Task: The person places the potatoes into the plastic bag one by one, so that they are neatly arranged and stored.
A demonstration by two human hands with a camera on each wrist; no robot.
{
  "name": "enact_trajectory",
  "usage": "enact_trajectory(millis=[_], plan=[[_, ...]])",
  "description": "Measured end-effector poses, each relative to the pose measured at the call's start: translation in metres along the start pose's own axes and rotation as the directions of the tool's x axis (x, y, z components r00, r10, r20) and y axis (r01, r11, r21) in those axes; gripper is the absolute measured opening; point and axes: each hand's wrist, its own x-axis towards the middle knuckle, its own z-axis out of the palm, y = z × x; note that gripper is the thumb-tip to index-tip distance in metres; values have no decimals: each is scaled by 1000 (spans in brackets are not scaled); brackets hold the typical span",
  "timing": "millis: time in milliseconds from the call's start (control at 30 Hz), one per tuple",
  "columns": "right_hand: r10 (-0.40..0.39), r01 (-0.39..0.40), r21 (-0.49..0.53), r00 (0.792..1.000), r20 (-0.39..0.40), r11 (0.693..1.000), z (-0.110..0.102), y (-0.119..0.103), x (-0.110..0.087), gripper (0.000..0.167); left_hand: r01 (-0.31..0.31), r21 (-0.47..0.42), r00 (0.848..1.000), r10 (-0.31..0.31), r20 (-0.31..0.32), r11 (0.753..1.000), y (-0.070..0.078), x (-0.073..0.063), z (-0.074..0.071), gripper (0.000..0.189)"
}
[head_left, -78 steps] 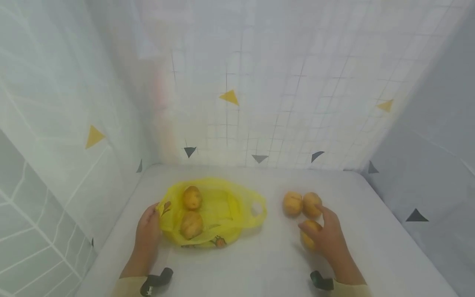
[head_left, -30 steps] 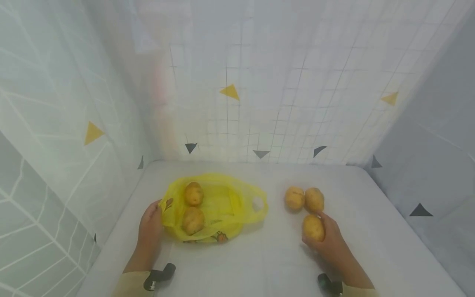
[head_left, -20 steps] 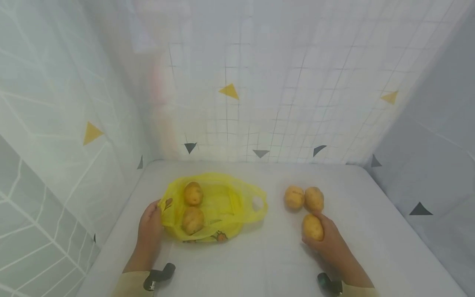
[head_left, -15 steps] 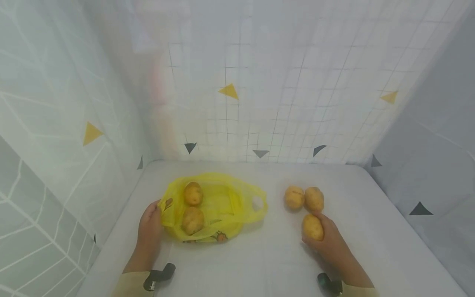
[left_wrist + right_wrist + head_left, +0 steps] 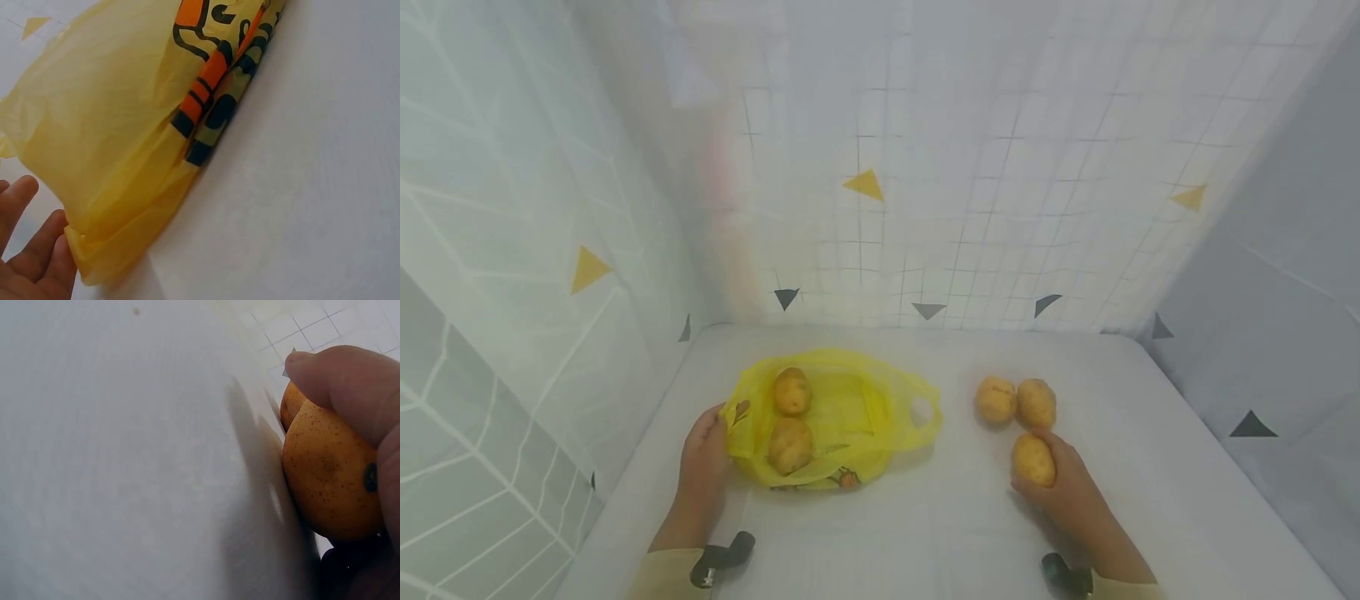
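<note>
A thin yellow plastic bag (image 5: 841, 406) with a printed design lies on its side at the left of the table. Two potatoes, a far one (image 5: 792, 392) and a near one (image 5: 790, 446), are inside or seen through it. At its left edge my left hand (image 5: 703, 454) holds the plastic between the fingertips; the left wrist view has those fingers (image 5: 47, 253) against the bag's edge. My right hand (image 5: 1071, 492) grips a potato (image 5: 1032, 460), thumb and fingers around its sides, low at the table. The right wrist view shows this potato (image 5: 331, 469) with a dark spot.
Two more potatoes, one left (image 5: 997, 400) and one right (image 5: 1036, 404), sit side by side just beyond my right hand. A white-covered table (image 5: 917, 533) meets patterned hanging sheets at the back and sides. Dark wrist-mounted devices (image 5: 722, 560) are strapped on both wrists.
Since the oldest frame, my right hand has come round the nearest potato and drawn it slightly toward me, off the other two. Over the last second, almost nothing moves; the left hand stays on the bag.
</note>
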Motion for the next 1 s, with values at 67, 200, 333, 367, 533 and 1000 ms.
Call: enact_trajectory(millis=[67, 200, 333, 367, 533, 1000], plan=[[-9, 9, 1, 1000, -9, 1000, 0, 1, 0, 107, 2, -2, 1000, -2, -3, 1000, 0, 0, 0, 51], [-28, 28, 3, 999, -20, 1000, -1, 2, 0, 105, 2, -3, 1000, -2, -10, 1000, 0, 0, 1, 51], [-24, 25, 7, 1000, -20, 1000, -1, 2, 0, 105, 9, 4, 1000, -9, -8, 1000, 1, 0, 1, 52], [-23, 23, 7, 1000, -22, 1000, -1, 2, 0, 105, 12, 5, 1000, -12, -6, 1000, 2, 0, 1, 52], [-28, 29, 10, 999, -33, 1000, -2, 3, 0, 104, 17, 10, 1000, -17, 3, 1000, 3, -1, 2, 54], [27, -26, 55, 999, -24, 998, -8, -15, -3, 106, 14, 26, 1000, -14, 4, 1000, 10, -6, 1, 55]])
